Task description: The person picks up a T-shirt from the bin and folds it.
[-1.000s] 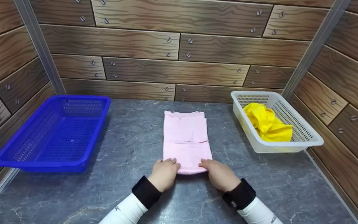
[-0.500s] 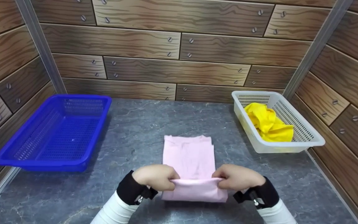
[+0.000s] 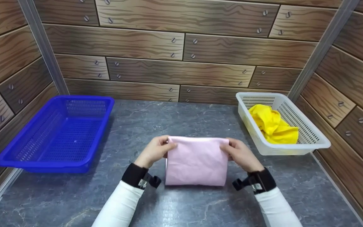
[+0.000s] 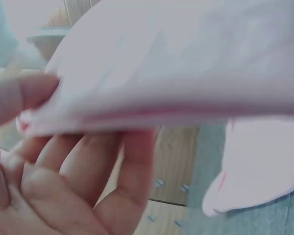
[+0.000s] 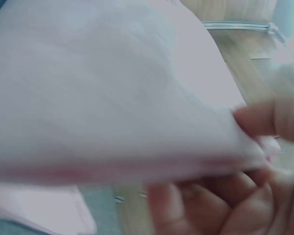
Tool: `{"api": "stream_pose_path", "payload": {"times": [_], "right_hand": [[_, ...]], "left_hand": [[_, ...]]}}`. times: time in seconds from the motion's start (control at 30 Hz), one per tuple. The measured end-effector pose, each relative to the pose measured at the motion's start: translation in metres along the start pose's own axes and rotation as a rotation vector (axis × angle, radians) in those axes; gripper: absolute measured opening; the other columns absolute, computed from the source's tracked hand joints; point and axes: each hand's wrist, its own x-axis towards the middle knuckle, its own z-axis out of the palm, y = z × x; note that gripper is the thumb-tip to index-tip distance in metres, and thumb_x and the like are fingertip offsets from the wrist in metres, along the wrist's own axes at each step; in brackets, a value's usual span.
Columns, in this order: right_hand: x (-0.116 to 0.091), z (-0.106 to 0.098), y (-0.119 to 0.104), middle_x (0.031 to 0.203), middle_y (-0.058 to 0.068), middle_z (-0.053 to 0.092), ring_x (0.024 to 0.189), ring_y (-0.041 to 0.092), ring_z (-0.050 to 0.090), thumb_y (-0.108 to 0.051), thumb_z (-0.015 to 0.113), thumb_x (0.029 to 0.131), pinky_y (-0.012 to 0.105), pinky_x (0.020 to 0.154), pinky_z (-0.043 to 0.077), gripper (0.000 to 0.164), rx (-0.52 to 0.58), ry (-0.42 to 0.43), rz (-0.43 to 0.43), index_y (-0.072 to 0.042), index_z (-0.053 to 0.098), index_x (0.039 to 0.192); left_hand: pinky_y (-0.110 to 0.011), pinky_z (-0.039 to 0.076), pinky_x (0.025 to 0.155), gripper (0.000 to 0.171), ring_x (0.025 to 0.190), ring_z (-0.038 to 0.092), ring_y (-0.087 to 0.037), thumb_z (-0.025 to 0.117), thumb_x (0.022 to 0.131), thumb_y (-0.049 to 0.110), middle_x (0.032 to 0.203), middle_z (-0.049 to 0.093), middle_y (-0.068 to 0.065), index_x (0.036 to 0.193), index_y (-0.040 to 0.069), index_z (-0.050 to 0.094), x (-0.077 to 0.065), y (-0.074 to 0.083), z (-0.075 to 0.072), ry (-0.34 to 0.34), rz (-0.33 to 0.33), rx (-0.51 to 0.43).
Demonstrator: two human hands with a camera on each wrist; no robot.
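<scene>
A folded pink cloth garment (image 3: 197, 162) hangs upright between both hands, its lower edge near the tabletop. My left hand (image 3: 155, 150) pinches its upper left corner, thumb on the near face. At the upper right corner, my right hand (image 3: 242, 154) pinches it the same way. In the left wrist view the thumb lies on the pink fabric (image 4: 176, 63) and the fingers are under it. The right wrist view has the fabric (image 5: 112, 98) blurred, gripped between thumb and fingers. Another part of the garment lies on the table behind the raised part.
A blue perforated basket (image 3: 101, 135) stands on the left of the grey marbled table (image 3: 131, 126). On the right is a white basket (image 3: 307, 146) holding a crumpled yellow cloth (image 3: 273, 126). Wood-patterned walls (image 3: 181, 72) enclose the table on three sides.
The hands went from resting on the near end of the flat pink garment to pinching its edge, pulling it nearer, then lifting that edge up and away. The baskets stay put.
</scene>
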Motion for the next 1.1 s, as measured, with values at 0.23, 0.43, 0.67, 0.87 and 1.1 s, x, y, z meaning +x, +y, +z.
{"api": "stream_pose_path", "payload": {"times": [0.23,0.43,0.67,0.87,1.1], "right_hand": [[0.056,0.013,0.026,0.088,-0.003,0.068,0.073,0.008,0.065,-0.021,0.048,0.107,0.026,0.066,0.058,0.045,0.135,0.116,0.102,0.008,0.051,0.141],[0.088,0.018,0.067,0.071,-0.006,0.062,0.064,0.006,0.061,-0.02,0.052,0.104,0.024,0.061,0.054,0.034,0.11,0.161,0.234,0.007,0.06,0.122],[0.086,0.013,0.075,0.078,-0.006,0.064,0.068,0.005,0.062,-0.014,0.064,0.098,0.022,0.063,0.055,0.032,0.085,0.152,0.342,0.006,0.059,0.122],[0.086,0.016,0.074,0.081,-0.003,0.059,0.067,0.006,0.059,-0.01,0.063,0.097,0.02,0.06,0.053,0.026,0.002,0.196,0.329,0.007,0.061,0.116],[0.087,0.016,0.071,0.084,0.0,0.058,0.062,0.007,0.053,-0.014,0.066,0.096,0.019,0.054,0.047,0.026,-0.145,0.234,0.315,0.006,0.064,0.113]], "left_hand": [[-0.025,0.057,0.063,0.021,0.068,0.063,-0.01,0.063,0.098,0.013,0.079,0.065,0.001,0.112,-0.001,0.07,0.043,-0.017,0.0,0.143,-0.127,-0.081],[-0.028,0.057,0.067,0.042,0.077,0.061,-0.015,0.059,0.099,0.016,0.114,0.066,-0.017,0.136,-0.005,0.057,0.066,-0.047,0.0,0.217,-0.236,0.089],[-0.023,0.047,0.057,0.065,0.064,0.05,-0.013,0.057,0.085,-0.008,0.133,0.057,-0.028,0.149,0.005,0.049,0.065,-0.054,0.001,0.213,-0.178,0.13],[-0.019,0.036,0.049,0.052,0.049,0.038,-0.006,0.059,0.083,-0.012,0.09,0.063,-0.01,0.132,0.005,0.066,0.066,-0.055,-0.002,0.229,-0.131,0.206],[-0.018,0.036,0.049,0.034,0.05,0.04,-0.006,0.061,0.085,-0.009,0.067,0.049,0.003,0.112,0.004,0.076,0.067,-0.058,-0.002,0.239,-0.099,0.335]]}}
